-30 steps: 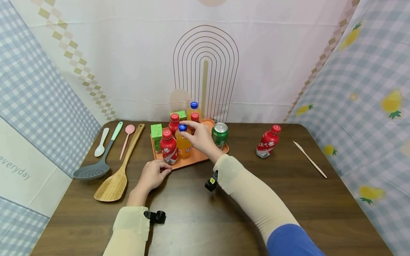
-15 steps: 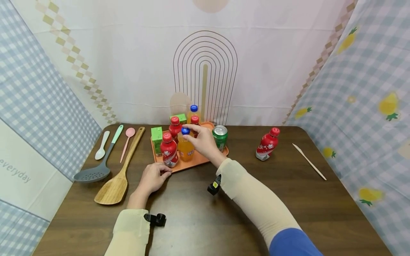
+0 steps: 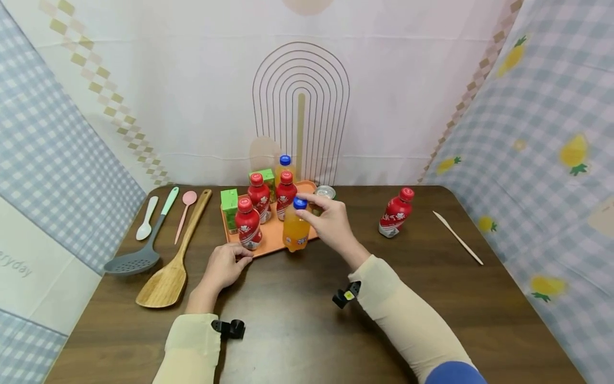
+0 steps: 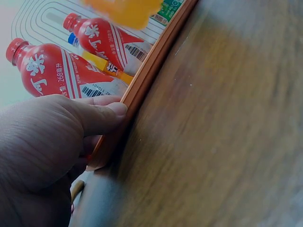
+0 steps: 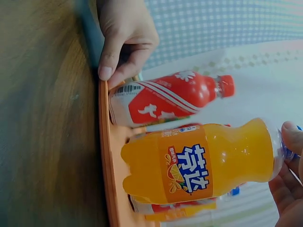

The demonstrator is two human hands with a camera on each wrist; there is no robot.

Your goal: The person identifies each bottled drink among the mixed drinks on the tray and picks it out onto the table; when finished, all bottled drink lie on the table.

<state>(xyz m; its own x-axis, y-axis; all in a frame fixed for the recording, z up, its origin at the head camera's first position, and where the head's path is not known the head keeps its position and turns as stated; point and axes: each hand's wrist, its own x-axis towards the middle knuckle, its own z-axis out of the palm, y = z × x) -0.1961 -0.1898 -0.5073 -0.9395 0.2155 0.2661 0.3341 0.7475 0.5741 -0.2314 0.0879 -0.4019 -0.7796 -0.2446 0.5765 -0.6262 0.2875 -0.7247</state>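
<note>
Orange bottle [image 3: 296,230]: lobed base [image 5: 130,154], blue cap [image 3: 300,203]; right grip [image 3: 333,223] pinches cap, left grip [image 3: 224,265] tray [image 3: 272,233].

Four red bottles [image 3: 397,210], two orange bottles [image 3: 296,238], two green cartons [image 3: 229,201], one can [image 3: 325,191], one tray [image 3: 273,234]. At 9 o'clock: two spoons [image 3: 189,198], one slotted turner [image 3: 134,263], one spatula [image 3: 163,285]; at 3 o'clock: one knife [image 3: 457,237].

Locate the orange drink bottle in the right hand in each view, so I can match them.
Head: the orange drink bottle, just below centre, held by the right hand.
Left wrist: the bottle's base at the top edge, partly cut off.
Right wrist: the bottle sideways, below and right of centre.
Shared landmark: the left hand pinching the tray rim.
</note>
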